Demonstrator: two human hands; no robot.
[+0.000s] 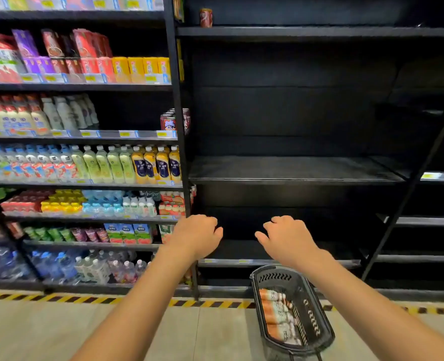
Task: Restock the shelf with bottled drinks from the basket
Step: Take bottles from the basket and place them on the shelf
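While your left hand and right hand hovered loosely curled and gripping nothing, every bottled drink lay in the basket on the floor, the shelf ahead bare — nothing restocked yet.

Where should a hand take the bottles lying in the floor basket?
Probably from above, through the basket's open top. The bottles lie on their sides in a row, so close the grip around one bottle's body, across its width. Both the left hand and right hand are empty.
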